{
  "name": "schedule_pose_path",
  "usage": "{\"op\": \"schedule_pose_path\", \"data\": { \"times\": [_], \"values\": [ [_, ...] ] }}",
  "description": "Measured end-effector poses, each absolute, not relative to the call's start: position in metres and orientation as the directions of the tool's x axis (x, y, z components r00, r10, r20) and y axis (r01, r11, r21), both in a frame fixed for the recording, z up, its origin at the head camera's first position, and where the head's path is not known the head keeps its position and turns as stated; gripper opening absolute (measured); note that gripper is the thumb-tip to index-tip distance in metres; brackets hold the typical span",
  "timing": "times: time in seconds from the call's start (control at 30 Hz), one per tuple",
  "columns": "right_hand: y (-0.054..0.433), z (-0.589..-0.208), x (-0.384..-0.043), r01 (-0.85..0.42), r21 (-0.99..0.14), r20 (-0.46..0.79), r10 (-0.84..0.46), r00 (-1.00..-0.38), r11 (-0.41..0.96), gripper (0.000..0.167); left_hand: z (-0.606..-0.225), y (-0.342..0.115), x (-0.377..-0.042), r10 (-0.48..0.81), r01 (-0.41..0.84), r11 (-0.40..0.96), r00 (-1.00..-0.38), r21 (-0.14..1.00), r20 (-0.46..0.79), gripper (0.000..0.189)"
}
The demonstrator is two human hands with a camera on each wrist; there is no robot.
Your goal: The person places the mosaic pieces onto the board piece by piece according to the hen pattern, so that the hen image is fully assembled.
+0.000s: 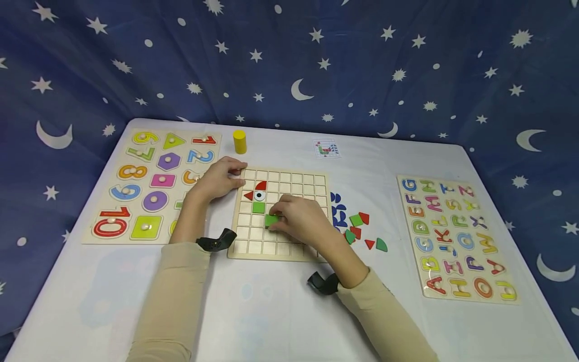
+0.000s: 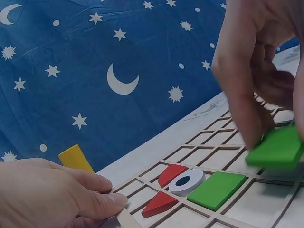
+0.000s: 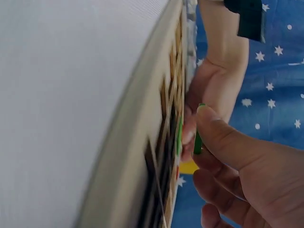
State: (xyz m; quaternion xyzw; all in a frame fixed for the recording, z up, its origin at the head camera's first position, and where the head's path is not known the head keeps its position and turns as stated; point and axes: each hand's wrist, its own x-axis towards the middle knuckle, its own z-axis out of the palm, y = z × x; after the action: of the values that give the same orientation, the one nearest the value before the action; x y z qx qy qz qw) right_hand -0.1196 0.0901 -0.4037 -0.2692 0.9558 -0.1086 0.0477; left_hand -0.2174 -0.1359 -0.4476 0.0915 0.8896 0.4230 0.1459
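A wooden grid board [image 1: 253, 249] lies mid-table. On it sit a red quarter-round piece [image 1: 261, 186], a red triangular piece [image 1: 249, 195], a white eye disc [image 1: 259, 195] and a green square tile [image 1: 259, 207]. My left hand [image 1: 219, 178] holds the board at its far left corner, thumb at the rim. Between thumb and fingers, my right hand [image 1: 300, 218] pinches another green square tile [image 2: 275, 148]. That tile is tilted just above the grid, right of and nearer than the placed one. In the right wrist view it shows edge-on, apart from the board.
Blue pieces [image 1: 338, 215] and loose red and green pieces [image 1: 356, 220] lie right of the board. A number puzzle [image 1: 154, 236] is at left, an alphabet puzzle [image 1: 470, 296] at right. A yellow cylinder [image 1: 239, 142] and a picture card [image 1: 326, 149] stand behind.
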Motion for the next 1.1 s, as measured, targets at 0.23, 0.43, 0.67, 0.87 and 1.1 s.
{"op": "schedule_pose_path", "data": {
  "times": [0.23, 0.43, 0.67, 0.87, 1.1],
  "values": [
    [0.075, -0.418, -0.121, -0.492, -0.249, -0.002, -0.508, -0.861, 0.834, 0.032, -0.450, -0.134, -0.220, 0.300, 0.053, 0.632, -0.936, 0.773, -0.182, 0.047],
    [0.072, -0.426, -0.119, -0.469, -0.240, 0.026, -0.478, -0.878, 0.850, 0.031, -0.450, -0.132, -0.220, 0.306, 0.059, 0.627, -0.936, 0.777, -0.176, 0.048],
    [0.070, -0.432, -0.118, -0.468, -0.256, 0.054, -0.471, -0.880, 0.846, 0.030, -0.450, -0.134, -0.218, 0.297, 0.053, 0.639, -0.937, 0.767, -0.182, 0.047],
    [0.069, -0.436, -0.119, -0.465, -0.282, 0.096, -0.458, -0.884, 0.839, 0.030, -0.448, -0.136, -0.218, 0.282, 0.037, 0.634, -0.941, 0.772, -0.186, 0.047],
    [0.067, -0.440, -0.119, -0.456, -0.302, 0.110, -0.445, -0.889, 0.837, 0.031, -0.449, -0.137, -0.218, 0.279, 0.031, 0.635, -0.941, 0.772, -0.192, 0.047]
  ]
}}
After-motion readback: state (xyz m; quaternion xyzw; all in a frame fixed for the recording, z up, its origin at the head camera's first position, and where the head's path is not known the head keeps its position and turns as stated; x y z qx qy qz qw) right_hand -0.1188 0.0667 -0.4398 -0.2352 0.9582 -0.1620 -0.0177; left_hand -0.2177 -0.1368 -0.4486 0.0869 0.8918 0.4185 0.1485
